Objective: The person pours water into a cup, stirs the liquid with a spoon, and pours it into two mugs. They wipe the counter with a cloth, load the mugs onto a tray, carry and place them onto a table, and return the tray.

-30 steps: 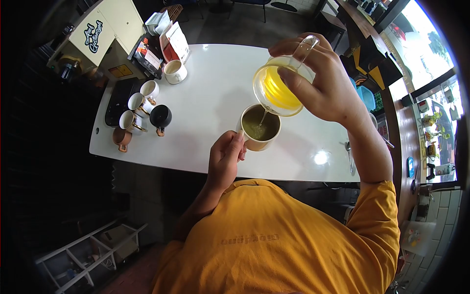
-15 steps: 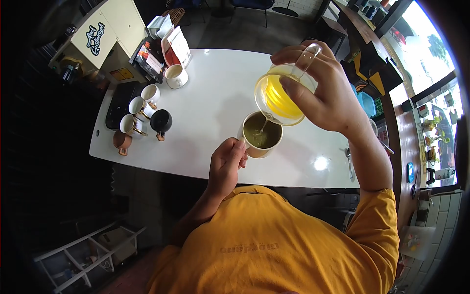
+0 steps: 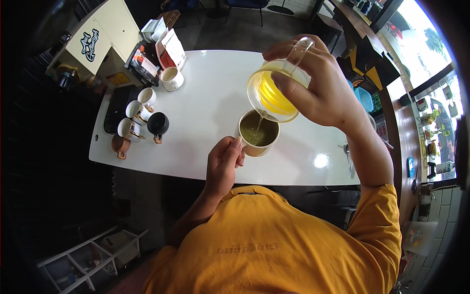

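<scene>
My right hand [image 3: 318, 88] is wrapped round a clear glass pitcher [image 3: 274, 95] with a glass handle, tilted over a mug. Yellow liquid fills part of the pitcher, and a thin stream runs from its lip. Below it, the mug [image 3: 258, 150] is pale outside and holds greenish liquid that the stream falls into. My left hand [image 3: 224, 161] grips this mug at its left side, thumb on top; the handle itself is mostly hidden by the fingers. The mug appears upright, on or just above the white table [image 3: 205, 117].
At the table's left stand several white mugs [image 3: 129, 128], a black cup [image 3: 158, 125] and a brown cup [image 3: 120, 144]. A cream mug [image 3: 171, 79] is near packaged bags [image 3: 171, 51] and a cream machine [image 3: 93, 44]. A spoon [image 3: 348, 159] lies at the right edge.
Liquid keeps streaming from the pitcher into the mug. Both hands, pitcher and mug appear slightly further left in view, along with the table items, as the camera shifts a little.
</scene>
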Motion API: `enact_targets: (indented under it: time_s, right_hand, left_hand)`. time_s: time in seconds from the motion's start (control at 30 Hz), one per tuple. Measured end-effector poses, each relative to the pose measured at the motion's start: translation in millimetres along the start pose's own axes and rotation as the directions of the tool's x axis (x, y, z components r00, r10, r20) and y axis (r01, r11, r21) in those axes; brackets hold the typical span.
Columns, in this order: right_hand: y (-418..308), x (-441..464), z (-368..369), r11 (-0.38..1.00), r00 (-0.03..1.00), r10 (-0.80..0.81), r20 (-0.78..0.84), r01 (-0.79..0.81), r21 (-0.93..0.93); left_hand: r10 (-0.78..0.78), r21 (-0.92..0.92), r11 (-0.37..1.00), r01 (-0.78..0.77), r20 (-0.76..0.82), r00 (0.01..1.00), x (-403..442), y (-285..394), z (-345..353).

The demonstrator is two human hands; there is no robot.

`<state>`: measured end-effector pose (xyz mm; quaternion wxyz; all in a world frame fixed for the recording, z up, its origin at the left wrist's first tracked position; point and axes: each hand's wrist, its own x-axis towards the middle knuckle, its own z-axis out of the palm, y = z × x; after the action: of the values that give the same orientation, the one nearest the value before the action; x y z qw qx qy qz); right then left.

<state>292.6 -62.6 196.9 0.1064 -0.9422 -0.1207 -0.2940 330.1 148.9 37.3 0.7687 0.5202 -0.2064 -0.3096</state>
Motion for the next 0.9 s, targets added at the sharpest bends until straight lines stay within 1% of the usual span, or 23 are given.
enact_targets:
  time_s: [0.73, 0.9]
  right_hand:
    - [-0.7, -6.8, -3.3, 0.999, 0.999, 0.045, 0.002, -0.045, -0.019]
    - [-1.9, -8.2, -4.5, 0.998, 0.998, 0.062, -0.001, -0.062, -0.013]
  left_hand:
    - [-0.003, -0.029, 1.000, 0.003, -0.012, 1.000, 0.4, -3.4, 4.6]
    - [0.010, -0.045, 0.999, -0.009, 0.012, 1.000, 0.7, -6.6, 2.0]
